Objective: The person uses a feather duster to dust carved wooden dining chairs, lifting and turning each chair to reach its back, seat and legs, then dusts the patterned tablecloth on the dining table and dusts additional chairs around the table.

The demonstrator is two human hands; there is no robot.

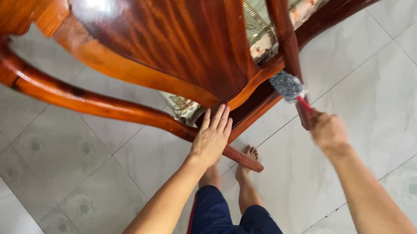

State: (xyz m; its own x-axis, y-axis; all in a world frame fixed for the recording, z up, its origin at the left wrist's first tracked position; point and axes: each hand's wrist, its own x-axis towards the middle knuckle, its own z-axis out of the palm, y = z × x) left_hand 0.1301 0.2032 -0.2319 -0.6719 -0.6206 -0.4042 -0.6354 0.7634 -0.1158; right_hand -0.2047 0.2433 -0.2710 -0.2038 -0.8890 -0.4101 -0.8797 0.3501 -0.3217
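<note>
While flat and open, fingers together, left hand [211,137] pressed on curved arm rail of polished reddish wooden chair [161,28], gripping nothing. Right hand [328,130] closed round red handle of small grey-headed duster [288,85], blurred; head touching chair upright beside backrest edge. Patterned seat cushion [260,31] visible behind backrest. Below: bare feet [248,160], dark blue shorts [237,230], pale grey marbled floor tiles [410,88]. Dark object at bottom right edge, unclear.

wooden chair [166,28] blocks ahead, tiled floor [405,92] open right
</note>
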